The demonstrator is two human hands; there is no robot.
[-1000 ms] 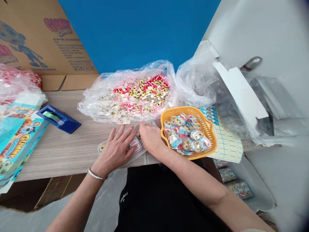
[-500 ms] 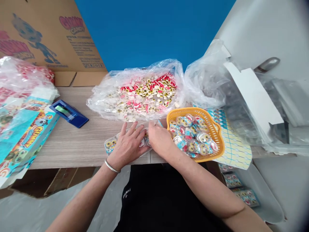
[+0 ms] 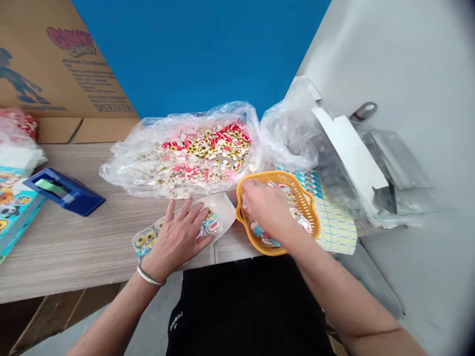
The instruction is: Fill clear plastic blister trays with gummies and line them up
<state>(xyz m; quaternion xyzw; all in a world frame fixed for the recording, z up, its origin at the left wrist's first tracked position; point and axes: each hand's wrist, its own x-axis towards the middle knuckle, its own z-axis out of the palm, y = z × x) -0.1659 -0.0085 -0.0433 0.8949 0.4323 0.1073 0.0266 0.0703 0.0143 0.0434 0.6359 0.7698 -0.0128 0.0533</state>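
Note:
My left hand (image 3: pixel 180 236) lies with fingers spread over a clear plastic sleeve (image 3: pixel 225 210) on the table. Small round candy packs (image 3: pixel 144 239) with eye shapes and blue labels show inside the sleeve, on both sides of the hand. My right hand (image 3: pixel 269 207) reaches down into a yellow plastic basket (image 3: pixel 315 225) of similar packs. Its fingertips are hidden among the packs, and I cannot tell whether they grip one.
A big clear bag (image 3: pixel 122 170) of loose red, white and yellow candies lies behind the hands. At left stand a blue tape dispenser (image 3: pixel 79 197) and a turquoise candy box (image 3: pixel 15 210). Yellow-and-blue printed sheets (image 3: pixel 337 227) lie right of the basket, beside crumpled plastic bags (image 3: pixel 293 131).
My right hand has left the open end of the sleeve and moved right into the basket. My left hand still rests on the sleeve. The view has turned to the right.

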